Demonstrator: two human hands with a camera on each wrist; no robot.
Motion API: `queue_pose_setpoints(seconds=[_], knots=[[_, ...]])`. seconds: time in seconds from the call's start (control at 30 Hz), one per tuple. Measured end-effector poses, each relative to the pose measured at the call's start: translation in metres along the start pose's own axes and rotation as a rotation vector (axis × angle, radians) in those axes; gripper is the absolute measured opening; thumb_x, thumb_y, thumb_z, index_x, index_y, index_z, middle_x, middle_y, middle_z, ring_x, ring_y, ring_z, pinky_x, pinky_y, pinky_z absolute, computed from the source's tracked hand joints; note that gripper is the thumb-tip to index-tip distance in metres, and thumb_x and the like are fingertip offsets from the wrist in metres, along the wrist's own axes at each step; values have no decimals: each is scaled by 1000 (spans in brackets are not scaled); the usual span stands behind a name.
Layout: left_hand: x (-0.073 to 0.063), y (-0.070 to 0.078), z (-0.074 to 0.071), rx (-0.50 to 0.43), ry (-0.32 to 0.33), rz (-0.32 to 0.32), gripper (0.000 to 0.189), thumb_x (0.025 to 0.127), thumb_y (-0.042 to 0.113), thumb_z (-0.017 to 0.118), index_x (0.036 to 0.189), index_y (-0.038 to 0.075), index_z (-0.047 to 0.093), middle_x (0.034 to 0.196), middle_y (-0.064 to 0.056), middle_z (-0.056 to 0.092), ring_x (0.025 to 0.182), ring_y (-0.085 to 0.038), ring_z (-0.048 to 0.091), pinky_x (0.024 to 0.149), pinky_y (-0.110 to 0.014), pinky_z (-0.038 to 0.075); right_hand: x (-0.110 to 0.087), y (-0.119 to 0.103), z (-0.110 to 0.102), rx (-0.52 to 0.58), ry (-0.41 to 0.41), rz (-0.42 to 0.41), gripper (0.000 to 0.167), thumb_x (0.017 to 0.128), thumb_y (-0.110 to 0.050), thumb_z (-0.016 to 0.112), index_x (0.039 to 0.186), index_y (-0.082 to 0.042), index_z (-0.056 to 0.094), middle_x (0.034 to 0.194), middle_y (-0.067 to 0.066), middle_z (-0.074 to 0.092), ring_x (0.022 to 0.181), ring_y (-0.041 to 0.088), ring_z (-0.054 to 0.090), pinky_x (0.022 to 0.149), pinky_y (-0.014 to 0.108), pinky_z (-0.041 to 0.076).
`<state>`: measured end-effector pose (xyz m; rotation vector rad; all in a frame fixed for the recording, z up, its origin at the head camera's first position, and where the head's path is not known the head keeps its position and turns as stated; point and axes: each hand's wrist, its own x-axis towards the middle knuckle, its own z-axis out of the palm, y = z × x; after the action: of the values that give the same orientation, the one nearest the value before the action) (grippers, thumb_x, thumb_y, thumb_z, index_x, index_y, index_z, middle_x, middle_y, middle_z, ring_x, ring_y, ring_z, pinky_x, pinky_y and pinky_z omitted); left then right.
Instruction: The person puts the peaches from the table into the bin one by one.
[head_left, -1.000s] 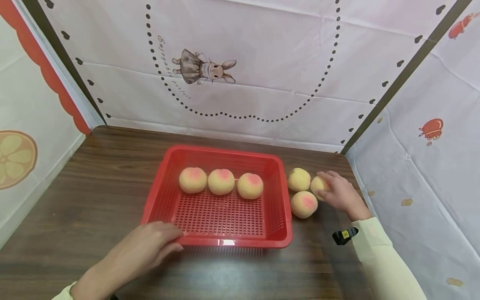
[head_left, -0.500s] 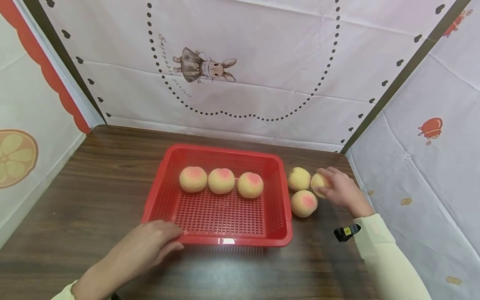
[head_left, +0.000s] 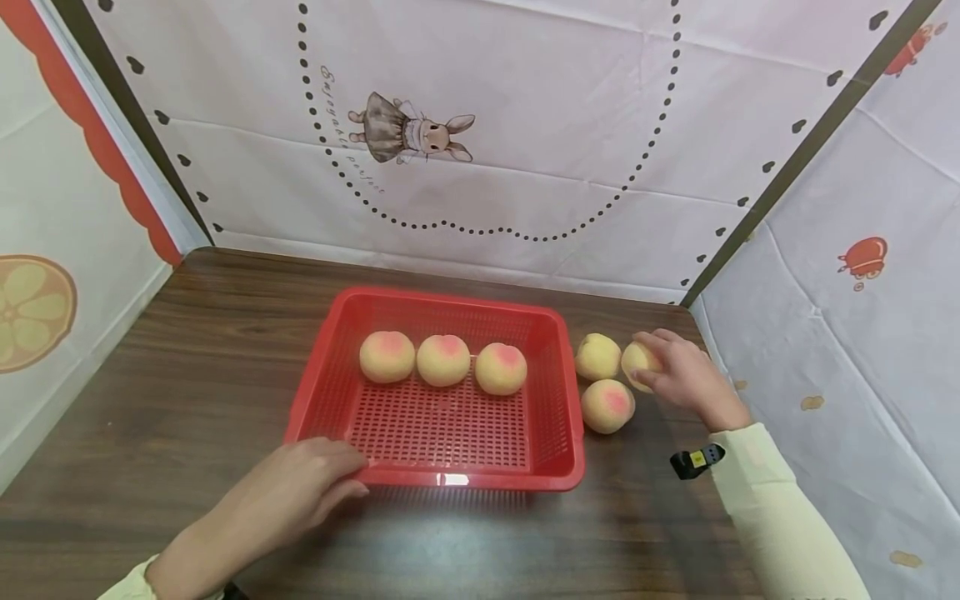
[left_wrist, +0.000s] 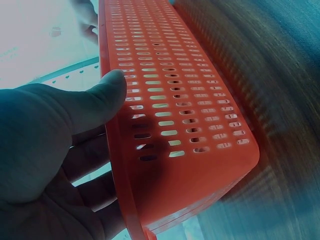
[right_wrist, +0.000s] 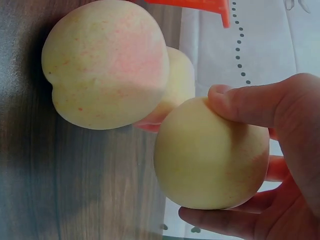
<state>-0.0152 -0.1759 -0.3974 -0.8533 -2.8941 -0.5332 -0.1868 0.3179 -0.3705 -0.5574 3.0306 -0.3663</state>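
A red plastic basket (head_left: 435, 481) with slotted walls holds a row of three yellow peaches with pink blush; the middle peach (head_left: 443, 362) sits between the other two. My left hand (head_left: 300, 487) grips the basket's near left rim. In the left wrist view its thumb (left_wrist: 102, 97) presses the outer wall and the fingers go over the rim. To the right of the basket, my right hand (head_left: 686, 377) holds a peach (right_wrist: 212, 155) between thumb and fingers. Beside that peach lie a blushed peach (head_left: 608, 407) and a yellower peach (head_left: 598, 357), both on the table.
The dark wood-grain table (head_left: 187, 375) extends on both sides of the basket and in front of it. Printed white cloth walls (head_left: 525, 125) rise along the back and both sides. The right wall stands close to my right forearm (head_left: 780, 508).
My right wrist has shifted slightly to the right and away from me, while the fingers stay around the peach. The left hand and the basket look unmoved.
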Motion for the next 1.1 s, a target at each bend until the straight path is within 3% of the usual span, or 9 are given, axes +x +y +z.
queue_pose_setpoints(seconds=[0.63, 1.1], knots=[[0, 0, -2, 3, -19, -11, 12, 86, 33, 83, 91, 29, 73, 82, 20, 66, 76, 2, 59, 70, -31, 58, 6, -25, -18, -19, 28, -104, 54, 92, -23, 77, 141, -6, 61, 133, 18, 65, 107, 37, 67, 88, 57, 54], [2, 0, -4, -20, -85, -38, 14, 85, 36, 83, 94, 30, 73, 81, 21, 65, 74, 4, 54, 70, -30, 57, 11, -42, -28, -11, 21, -115, 55, 93, -27, 78, 141, -6, 62, 131, 14, 66, 103, 32, 67, 87, 53, 54]])
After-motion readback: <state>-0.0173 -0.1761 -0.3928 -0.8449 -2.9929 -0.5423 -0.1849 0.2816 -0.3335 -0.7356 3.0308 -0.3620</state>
